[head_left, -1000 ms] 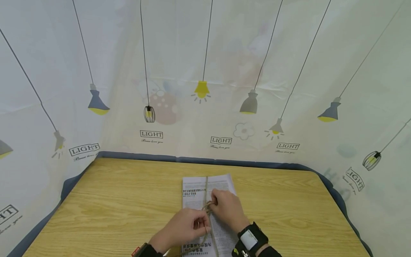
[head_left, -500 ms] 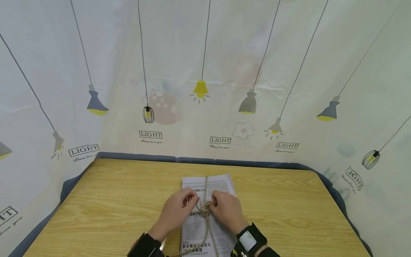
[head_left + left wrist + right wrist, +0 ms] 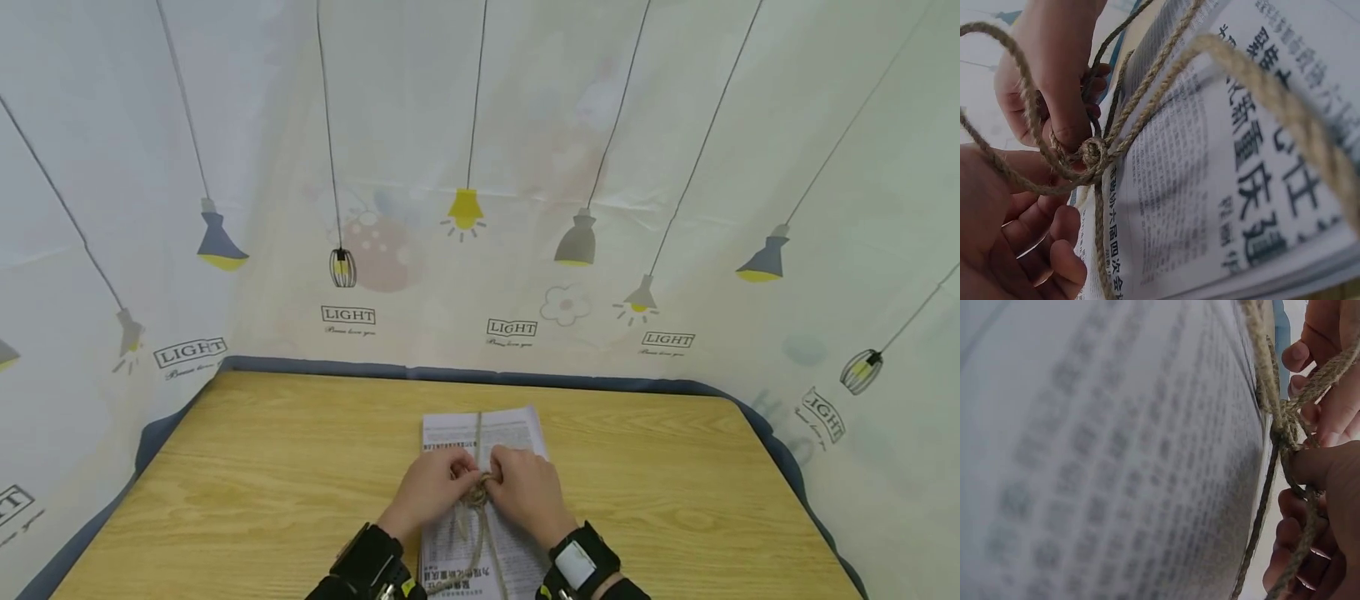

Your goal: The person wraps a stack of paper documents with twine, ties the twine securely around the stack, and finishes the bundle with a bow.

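Note:
A stack of newspapers (image 3: 517,427) lies on the table, bound with jute twine (image 3: 480,433). The twine crosses at a knot (image 3: 1094,152) on top of the stack. From the left, my left hand (image 3: 433,490) holds the twine beside the knot, fingers curled; a loose loop passes over this hand (image 3: 1016,212) in the left wrist view. My right hand (image 3: 527,490) pinches the twine on the knot's right side, its thumb (image 3: 1319,465) against the knot in the right wrist view. Both hands partly cover the knot in the head view.
The wooden table (image 3: 300,450) extends on both sides of the stack. A loose twine end (image 3: 450,581) runs off the stack's near left corner. Behind the table hangs a cloth (image 3: 420,333) printed with lamps, and a dark blue edge (image 3: 525,379) borders the tabletop.
My left hand has moved up from below the knot with a strand, then right, close against the knot and the right hand. The right hand stays nearly in place.

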{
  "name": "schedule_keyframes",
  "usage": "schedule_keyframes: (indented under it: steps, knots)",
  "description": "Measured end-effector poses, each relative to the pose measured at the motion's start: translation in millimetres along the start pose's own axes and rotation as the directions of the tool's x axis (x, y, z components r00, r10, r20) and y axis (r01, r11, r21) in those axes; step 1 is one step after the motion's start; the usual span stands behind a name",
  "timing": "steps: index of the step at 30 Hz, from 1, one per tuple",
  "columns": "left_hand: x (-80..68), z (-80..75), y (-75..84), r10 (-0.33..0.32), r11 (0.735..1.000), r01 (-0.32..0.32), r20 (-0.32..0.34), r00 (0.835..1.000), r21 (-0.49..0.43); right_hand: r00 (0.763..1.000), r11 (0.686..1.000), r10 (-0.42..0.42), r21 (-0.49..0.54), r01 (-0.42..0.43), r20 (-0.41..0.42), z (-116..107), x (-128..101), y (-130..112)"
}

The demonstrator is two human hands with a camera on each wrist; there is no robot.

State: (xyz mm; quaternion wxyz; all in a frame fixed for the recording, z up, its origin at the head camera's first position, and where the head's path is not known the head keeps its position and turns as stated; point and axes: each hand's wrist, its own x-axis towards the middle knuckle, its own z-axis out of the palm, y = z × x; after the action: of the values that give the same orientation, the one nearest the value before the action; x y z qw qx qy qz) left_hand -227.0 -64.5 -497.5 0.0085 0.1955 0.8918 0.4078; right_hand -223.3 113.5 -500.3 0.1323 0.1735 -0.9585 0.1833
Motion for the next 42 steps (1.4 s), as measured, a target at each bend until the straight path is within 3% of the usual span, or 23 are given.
schedule_keyframes:
  steps: [10,18,24,31,39,42]
  knots:
    - [3.0,-3.4,3.9,0.048,0.995,-0.050,0.019,0.999,0.087,0.998,0.997,-0.056,-0.049,0.055,-0.029,0,0,-2]
    - [4.5,-1.0,6.6,0.062,0.987,-0.064,0.017,0.998,0.145,0.998,0.997,-0.061,-0.048,0.062,0.009,-3,0,-2]
    - [2.0,0.9,2.5,0.039,0.996,-0.040,0.018,0.999,0.080,0.994,0.997,-0.051,0.061,0.046,0.095,-16,-4,0]
    - [3.0,0.0,2.2,0.001,1.000,-0.002,0.028,1.000,0.029,0.993,0.983,-0.113,0.148,0.108,0.029,-32,-9,-3]
    - [4.4,-0.3,3.1,-0.035,0.999,0.036,0.043,0.998,-0.006,0.965,0.921,-0.191,0.373,0.111,0.183,-45,-20,-22]
    - [4.3,-1.3,3.3,-0.047,0.999,0.048,0.046,0.998,-0.013,0.950,0.913,-0.218,0.390,0.119,0.222,-44,-27,-30]
